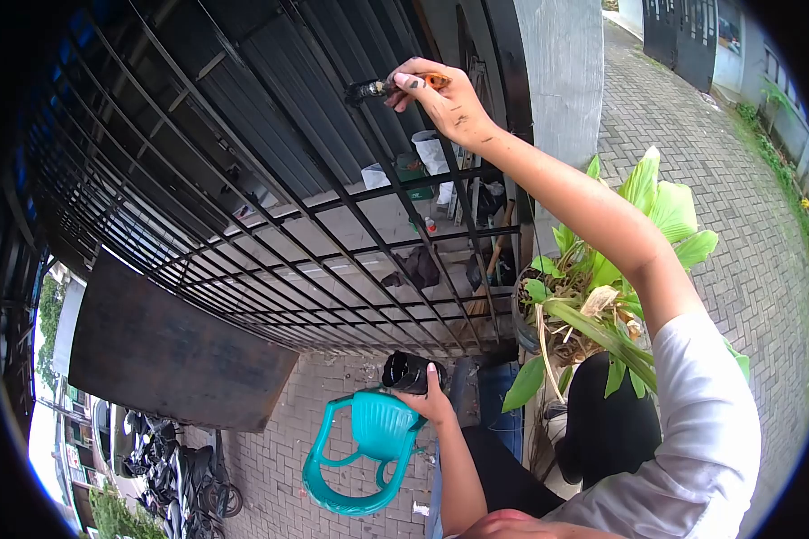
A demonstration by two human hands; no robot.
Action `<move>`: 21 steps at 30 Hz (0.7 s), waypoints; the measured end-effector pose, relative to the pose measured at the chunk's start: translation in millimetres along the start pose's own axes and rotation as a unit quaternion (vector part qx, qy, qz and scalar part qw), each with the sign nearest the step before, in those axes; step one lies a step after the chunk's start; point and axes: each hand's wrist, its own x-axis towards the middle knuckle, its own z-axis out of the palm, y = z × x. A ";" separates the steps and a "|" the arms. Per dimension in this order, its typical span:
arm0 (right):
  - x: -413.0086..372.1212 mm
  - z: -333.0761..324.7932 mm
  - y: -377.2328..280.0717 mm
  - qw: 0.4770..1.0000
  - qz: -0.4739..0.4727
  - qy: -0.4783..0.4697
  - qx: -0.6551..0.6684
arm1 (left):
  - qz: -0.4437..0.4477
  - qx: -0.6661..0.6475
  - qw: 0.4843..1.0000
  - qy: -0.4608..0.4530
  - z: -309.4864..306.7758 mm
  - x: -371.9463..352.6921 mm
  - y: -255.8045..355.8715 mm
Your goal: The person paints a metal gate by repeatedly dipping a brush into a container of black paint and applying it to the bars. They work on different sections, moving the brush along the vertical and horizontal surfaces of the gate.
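My right hand (436, 97), raised high with dark paint smudges on it, grips a paintbrush (368, 91) with an orange handle. The dark-coated bristles point left and appear to be against a bar of the black metal grille (377, 166); exact contact is hard to tell. Lower down, my left hand (430, 398) is wrapped around a black, paint-coated container (406, 372). Its open mouth faces left in this view, and its contents cannot be made out. A teal plastic chair (382, 427) stands below and left of the container.
A potted plant (593, 314) with broad green leaves stands close under my right arm. Behind the bars are a white bag (430, 153) and a green box (412, 176). A dark metal panel (175, 346) lies left, with motorcycles (184, 472) beyond. Brick paving (674, 135) runs along the right.
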 end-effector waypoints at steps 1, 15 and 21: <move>-5.7 3.5 4.4 1.000 -0.008 0.014 0.024 | 0.003 -0.003 1.000 0.000 -0.4 -0.1 -1.4; -77.9 -9.0 17.1 0.977 0.178 -0.104 -0.051 | -0.001 -0.011 1.000 0.014 -0.3 0.6 -6.4; -33.7 -4.8 -19.0 0.990 0.107 -0.052 -0.080 | -0.006 0.018 1.000 0.020 -2.0 0.4 -2.3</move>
